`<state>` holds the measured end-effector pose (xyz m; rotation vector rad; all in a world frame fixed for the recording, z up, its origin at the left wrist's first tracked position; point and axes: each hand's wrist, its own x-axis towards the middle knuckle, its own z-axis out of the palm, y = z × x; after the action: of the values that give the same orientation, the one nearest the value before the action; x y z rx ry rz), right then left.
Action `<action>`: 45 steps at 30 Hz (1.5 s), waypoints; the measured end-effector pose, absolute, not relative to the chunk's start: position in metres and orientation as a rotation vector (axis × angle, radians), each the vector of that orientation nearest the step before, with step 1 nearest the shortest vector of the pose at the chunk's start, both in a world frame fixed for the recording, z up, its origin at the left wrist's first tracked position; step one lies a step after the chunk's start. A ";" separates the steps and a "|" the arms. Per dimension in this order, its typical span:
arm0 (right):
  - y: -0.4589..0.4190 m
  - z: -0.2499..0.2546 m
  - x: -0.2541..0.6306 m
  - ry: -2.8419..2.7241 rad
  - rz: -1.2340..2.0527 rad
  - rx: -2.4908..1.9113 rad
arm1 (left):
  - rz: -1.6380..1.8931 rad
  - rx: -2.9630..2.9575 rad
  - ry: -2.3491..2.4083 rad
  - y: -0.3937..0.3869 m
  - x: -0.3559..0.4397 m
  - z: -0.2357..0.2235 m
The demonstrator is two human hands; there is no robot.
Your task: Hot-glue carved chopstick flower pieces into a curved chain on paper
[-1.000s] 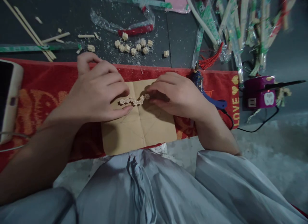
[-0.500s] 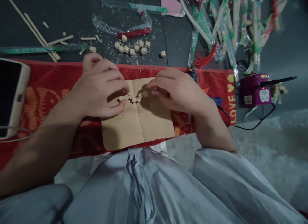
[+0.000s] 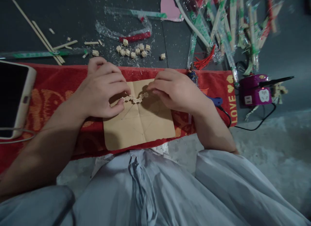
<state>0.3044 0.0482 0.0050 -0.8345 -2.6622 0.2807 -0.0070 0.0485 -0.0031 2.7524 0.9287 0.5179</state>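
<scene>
A wavy row of small pale flower-shaped pieces [image 3: 136, 99] lies across a creased sheet of brown paper [image 3: 155, 125] marked with faint lines. My left hand [image 3: 105, 86] is at the row's left end, its thumb touching the end piece and its index finger just above. Past the right end is my right hand [image 3: 175, 90], fingers bent, thumb and index tips slightly apart, with nothing visible between them. Above the paper, several grooved pale blocks [image 3: 133, 54] sit in a loose cluster.
The paper rests on a red towel [image 3: 55, 70]. A phone [image 3: 14, 96] lies left, thin sticks [image 3: 39, 33] beyond it. Wrapped chopsticks [image 3: 224, 35] pile up at back right, near a purple power block [image 3: 257, 90]. A blue-handled tool with a cord [image 3: 215, 101] is beside my right forearm.
The view has shifted slightly. My left thumb sits a little further left, and less of the row's left end shows. The right hand keeps nearly the same pose.
</scene>
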 end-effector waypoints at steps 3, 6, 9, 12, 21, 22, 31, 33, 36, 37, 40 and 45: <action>0.049 0.002 0.304 -2.654 0.276 -0.841 | 0.481 2.741 0.924 0.050 -0.007 -0.005; 0.050 0.001 0.305 -2.652 0.325 -0.827 | 0.534 2.797 0.898 0.051 -0.008 -0.006; 0.051 0.000 0.306 -2.638 0.416 -0.840 | 0.537 2.809 0.914 0.050 -0.008 -0.006; 0.050 0.000 0.307 -2.631 0.471 -0.822 | 0.470 2.789 0.945 0.050 -0.008 -0.004; 0.051 0.000 0.308 -2.626 0.488 -0.809 | 0.493 2.738 0.947 0.049 -0.008 -0.001; 0.051 0.000 0.308 -2.621 0.498 -0.811 | 0.480 2.738 0.957 0.049 -0.008 0.000; 0.051 0.002 0.307 -2.646 0.458 -0.821 | 0.637 2.739 0.899 0.051 -0.008 0.002; 0.051 0.002 0.307 -2.649 0.444 -0.822 | 0.665 2.750 0.887 0.052 -0.009 0.003; 0.051 0.002 0.306 -2.651 0.430 -0.811 | 0.744 2.749 0.859 0.053 -0.009 0.004; 0.051 0.002 0.306 -2.649 0.427 -0.803 | 0.767 2.753 0.844 0.053 -0.009 0.005; 0.051 0.001 0.306 -2.635 0.423 -0.795 | 0.770 2.768 0.839 0.052 -0.008 0.006; 0.050 0.000 0.307 -2.624 0.446 -0.823 | 0.732 2.752 0.895 0.052 -0.007 0.006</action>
<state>0.3065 0.0504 0.0003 -0.8234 -2.6238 0.4459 -0.0066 0.0519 0.0063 2.7524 0.8953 0.7321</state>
